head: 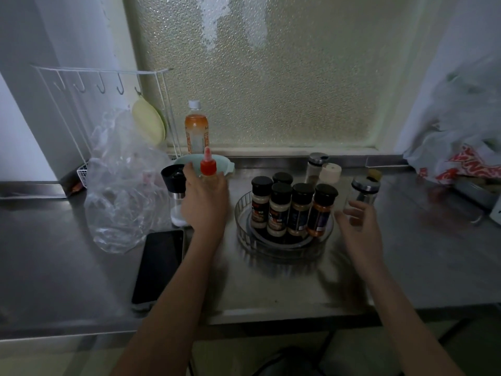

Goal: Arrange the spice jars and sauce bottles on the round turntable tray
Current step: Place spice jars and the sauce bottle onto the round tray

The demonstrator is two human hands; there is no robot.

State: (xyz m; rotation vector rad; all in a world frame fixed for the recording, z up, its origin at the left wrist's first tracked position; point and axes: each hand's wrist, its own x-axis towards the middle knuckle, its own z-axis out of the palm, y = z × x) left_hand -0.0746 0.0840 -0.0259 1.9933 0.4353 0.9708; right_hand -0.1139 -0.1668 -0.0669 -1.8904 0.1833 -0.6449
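Your left hand (204, 202) grips the red-capped sauce bottle (208, 169) near the worktop's (271, 289) back edge, just left of the round turntable tray (282, 248), where five black-lidded spice jars (279, 210) stand. Your right hand (357, 226) reaches with loose, released fingers (352, 206) at the steel-lidded glass jar (363, 194) right of the tray; contact is unclear.
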